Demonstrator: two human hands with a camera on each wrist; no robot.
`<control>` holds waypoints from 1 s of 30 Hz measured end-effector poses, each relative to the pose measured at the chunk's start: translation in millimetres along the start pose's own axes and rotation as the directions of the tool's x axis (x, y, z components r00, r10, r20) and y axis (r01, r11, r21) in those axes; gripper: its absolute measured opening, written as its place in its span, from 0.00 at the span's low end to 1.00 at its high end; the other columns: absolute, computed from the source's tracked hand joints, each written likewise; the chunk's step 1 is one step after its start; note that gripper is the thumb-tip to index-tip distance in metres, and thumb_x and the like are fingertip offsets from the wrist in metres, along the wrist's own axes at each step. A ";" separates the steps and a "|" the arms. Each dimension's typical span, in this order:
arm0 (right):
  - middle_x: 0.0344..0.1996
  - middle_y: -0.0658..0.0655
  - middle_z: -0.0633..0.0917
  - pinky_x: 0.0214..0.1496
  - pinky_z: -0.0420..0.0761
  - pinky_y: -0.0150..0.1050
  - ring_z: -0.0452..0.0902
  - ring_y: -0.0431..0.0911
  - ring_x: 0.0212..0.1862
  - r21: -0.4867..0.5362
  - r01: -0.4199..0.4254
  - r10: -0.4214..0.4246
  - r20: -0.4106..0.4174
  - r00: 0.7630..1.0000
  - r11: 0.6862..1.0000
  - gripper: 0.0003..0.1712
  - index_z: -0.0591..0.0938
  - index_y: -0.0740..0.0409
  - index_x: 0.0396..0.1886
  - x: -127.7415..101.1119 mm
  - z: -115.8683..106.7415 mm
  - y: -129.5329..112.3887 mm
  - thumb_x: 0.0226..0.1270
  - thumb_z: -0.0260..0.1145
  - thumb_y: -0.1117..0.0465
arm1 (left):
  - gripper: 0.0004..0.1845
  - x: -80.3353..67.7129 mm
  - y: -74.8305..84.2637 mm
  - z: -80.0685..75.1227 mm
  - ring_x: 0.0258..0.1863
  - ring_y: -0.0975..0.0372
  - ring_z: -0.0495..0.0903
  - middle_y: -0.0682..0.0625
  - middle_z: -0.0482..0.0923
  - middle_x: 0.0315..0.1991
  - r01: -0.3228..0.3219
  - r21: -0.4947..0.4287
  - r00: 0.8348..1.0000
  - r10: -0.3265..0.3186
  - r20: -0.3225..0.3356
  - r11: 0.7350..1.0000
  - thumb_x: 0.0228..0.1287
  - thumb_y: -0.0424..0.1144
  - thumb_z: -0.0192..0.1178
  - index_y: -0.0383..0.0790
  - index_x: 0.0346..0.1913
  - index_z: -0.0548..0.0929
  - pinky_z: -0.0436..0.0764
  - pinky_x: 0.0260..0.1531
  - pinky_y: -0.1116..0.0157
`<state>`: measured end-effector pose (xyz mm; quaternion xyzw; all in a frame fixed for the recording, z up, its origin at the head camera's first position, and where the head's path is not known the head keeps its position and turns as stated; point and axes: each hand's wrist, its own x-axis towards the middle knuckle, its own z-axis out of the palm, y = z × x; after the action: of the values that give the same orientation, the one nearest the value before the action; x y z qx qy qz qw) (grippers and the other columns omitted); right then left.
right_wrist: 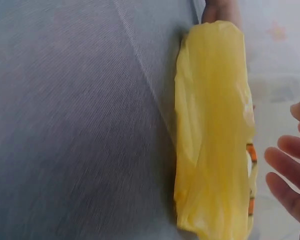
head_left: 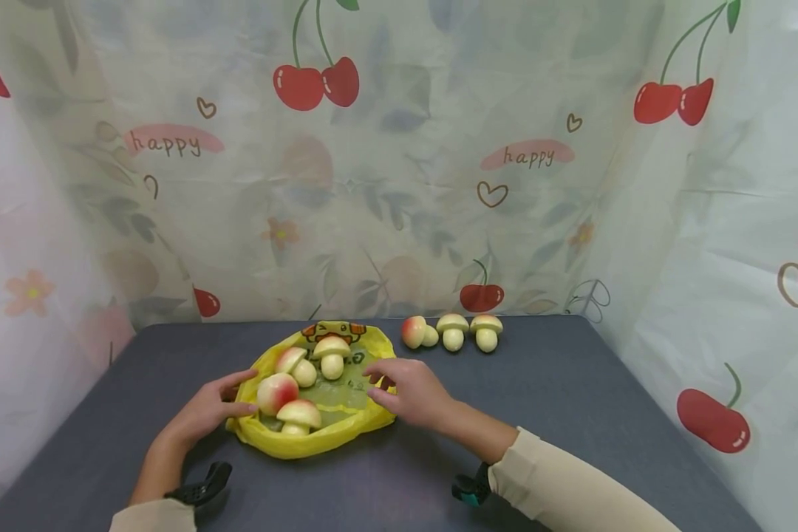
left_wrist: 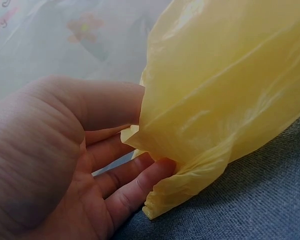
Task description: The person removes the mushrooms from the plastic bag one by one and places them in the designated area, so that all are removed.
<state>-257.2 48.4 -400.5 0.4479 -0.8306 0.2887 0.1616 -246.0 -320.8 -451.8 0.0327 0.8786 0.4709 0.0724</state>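
A yellow plastic bag with a cartoon duck print lies spread open on the table, its rim rolled into a low wall. Inside are several toy mushrooms, cream with red-tinged caps, among them one at the front and one at the back. My left hand holds the bag's left rim, thumb and fingers on opposite sides of the yellow film. Over the right rim hovers my right hand, fingers loosely bent and nothing in them; the right wrist view shows its spread fingers beside the bag.
Three more toy mushrooms stand in a row at the table's back edge, right of the bag: one on its side, then two upright. A dark cloth covers the table. Printed curtains enclose the back and sides.
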 end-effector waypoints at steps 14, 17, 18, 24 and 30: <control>0.45 0.52 0.85 0.40 0.76 0.27 0.80 0.35 0.38 0.191 -0.239 0.153 0.381 0.912 0.952 0.20 0.80 0.53 0.56 45.3 33.7 -26.4 0.65 0.69 0.55 | 0.44 1.0 -1.3 -0.1 0.55 0.47 0.73 0.31 0.66 0.64 -0.004 -0.008 1.000 0.004 -0.002 1.000 0.59 0.50 0.69 0.34 0.72 0.63 0.73 0.52 0.51; 0.46 0.53 0.85 0.40 0.76 0.28 0.81 0.35 0.39 0.193 -0.285 0.187 0.408 0.894 0.939 0.21 0.80 0.53 0.55 50.8 43.5 -26.8 0.65 0.70 0.53 | 0.44 0.9 -2.0 -0.1 0.56 0.46 0.73 0.31 0.67 0.64 -0.004 -0.009 1.000 0.004 -0.004 1.000 0.58 0.49 0.69 0.33 0.72 0.63 0.73 0.52 0.50; 0.46 0.52 0.85 0.40 0.76 0.28 0.80 0.35 0.40 0.191 -0.299 0.200 0.413 0.889 0.935 0.21 0.81 0.53 0.55 52.4 47.0 -26.4 0.65 0.69 0.53 | 0.44 0.8 -2.2 -0.2 0.56 0.46 0.73 0.30 0.66 0.65 -0.003 -0.009 1.000 0.003 -0.002 1.000 0.58 0.49 0.69 0.33 0.72 0.63 0.73 0.52 0.50; 0.45 0.46 0.84 0.44 0.75 0.31 0.78 0.36 0.47 0.157 -0.356 0.256 0.446 0.858 0.921 0.19 0.82 0.49 0.53 61.7 62.6 -25.7 0.65 0.68 0.49 | 0.44 1.3 -2.4 -0.3 0.56 0.47 0.73 0.31 0.67 0.64 -0.011 -0.002 1.000 0.011 -0.003 1.000 0.58 0.49 0.69 0.33 0.72 0.63 0.73 0.52 0.50; 0.44 0.42 0.83 0.44 0.74 0.30 0.76 0.34 0.44 0.106 -0.356 0.262 0.493 0.830 0.928 0.21 0.82 0.49 0.53 71.9 69.0 -29.5 0.63 0.70 0.47 | 0.43 1.3 -2.0 0.0 0.56 0.47 0.73 0.31 0.67 0.64 -0.015 0.004 1.000 0.015 0.000 1.000 0.59 0.49 0.69 0.33 0.72 0.63 0.73 0.52 0.50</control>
<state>-272.5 -54.2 -406.7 0.3771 -0.8742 0.2729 -0.1381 -247.3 -321.7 -453.6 0.0396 0.8793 0.4695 0.0690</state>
